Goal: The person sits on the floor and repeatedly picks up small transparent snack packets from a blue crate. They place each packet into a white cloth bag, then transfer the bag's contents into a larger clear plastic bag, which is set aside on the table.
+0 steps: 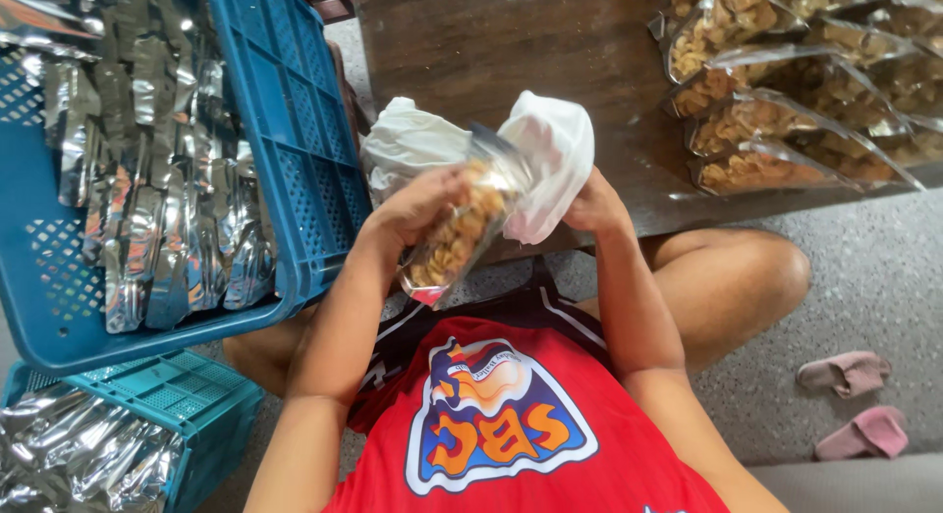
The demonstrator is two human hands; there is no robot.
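My left hand (417,207) grips a clear plastic pouch of golden-brown snacks (457,238), held tilted in front of my chest. My right hand (589,207) holds a white cloth (550,155) bunched against the upper end of the pouch. A second fold of the white cloth (408,145) shows behind my left hand. Both hands are above the near edge of a dark wooden table (491,42).
Several filled clear snack pouches (786,101) lie on the table at the upper right. A blue plastic crate (295,140) with silver foil packs (157,160) stands at left, above a teal crate (177,390) with more foil. Two pink slippers (855,405) lie on the grey floor at right.
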